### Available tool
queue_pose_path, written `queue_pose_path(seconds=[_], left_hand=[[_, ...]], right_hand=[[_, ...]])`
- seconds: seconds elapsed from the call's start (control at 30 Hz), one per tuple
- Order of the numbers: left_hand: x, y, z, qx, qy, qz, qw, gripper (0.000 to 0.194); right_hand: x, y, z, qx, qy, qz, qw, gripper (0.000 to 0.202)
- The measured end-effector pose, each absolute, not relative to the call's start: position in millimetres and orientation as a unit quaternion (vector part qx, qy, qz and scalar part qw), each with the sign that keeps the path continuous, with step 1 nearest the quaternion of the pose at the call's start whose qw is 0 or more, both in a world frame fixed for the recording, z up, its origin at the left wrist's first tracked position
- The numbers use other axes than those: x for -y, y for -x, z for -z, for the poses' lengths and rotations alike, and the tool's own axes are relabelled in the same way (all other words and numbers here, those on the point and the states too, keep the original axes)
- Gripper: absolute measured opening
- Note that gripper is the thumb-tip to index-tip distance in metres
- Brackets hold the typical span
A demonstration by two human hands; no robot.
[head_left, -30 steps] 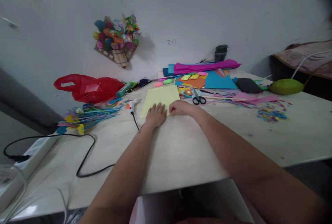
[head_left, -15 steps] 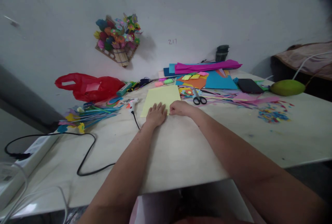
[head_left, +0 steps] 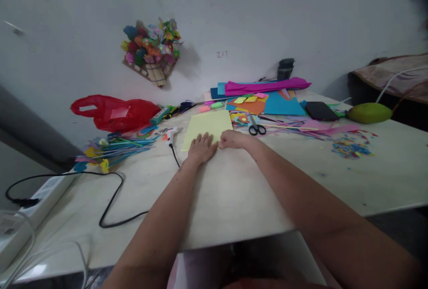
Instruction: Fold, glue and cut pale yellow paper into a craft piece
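A pale yellow craft sheet [head_left: 209, 121] lies flat on the table in front of me. My left hand [head_left: 202, 147] rests flat on its near edge with the fingers stretched out. At the sheet's near right corner, my right hand [head_left: 230, 139] is closed, fingers curled and pressed together on the edge. A sliver of yellow shows between the two hands; the rest of the grip is hidden. To the left of the sheet is a white glue gun [head_left: 171, 134]. Black-handled scissors [head_left: 257, 128] lie just right of and beyond my right hand.
On the left are a red plastic bag [head_left: 127, 113], craft flowers with stems [head_left: 117, 148], a black cable [head_left: 112, 200] and a power strip [head_left: 50, 191]. Coloured sheets [head_left: 282, 103], a black phone-like object [head_left: 321, 110], a green fruit-like object [head_left: 369, 113] and scattered scraps [head_left: 351, 147] are on the right.
My left thumb has spread toward my right hand, and my right hand has shifted very slightly right. The sheet stays in place.
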State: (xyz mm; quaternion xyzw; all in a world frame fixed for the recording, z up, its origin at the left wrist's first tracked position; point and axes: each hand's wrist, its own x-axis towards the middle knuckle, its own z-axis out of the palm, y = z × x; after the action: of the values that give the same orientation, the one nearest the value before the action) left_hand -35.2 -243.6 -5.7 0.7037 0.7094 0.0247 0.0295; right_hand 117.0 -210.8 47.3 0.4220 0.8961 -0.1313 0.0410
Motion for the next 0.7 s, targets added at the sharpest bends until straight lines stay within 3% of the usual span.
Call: queue_pose_path(seconds=[0.7], left_hand=[[245,32,4,-0.716,-0.698,-0.016,0.027,0.066]], right_hand=[[201,-127,-46,-0.887,-0.429,0.167,0.032,0.024]])
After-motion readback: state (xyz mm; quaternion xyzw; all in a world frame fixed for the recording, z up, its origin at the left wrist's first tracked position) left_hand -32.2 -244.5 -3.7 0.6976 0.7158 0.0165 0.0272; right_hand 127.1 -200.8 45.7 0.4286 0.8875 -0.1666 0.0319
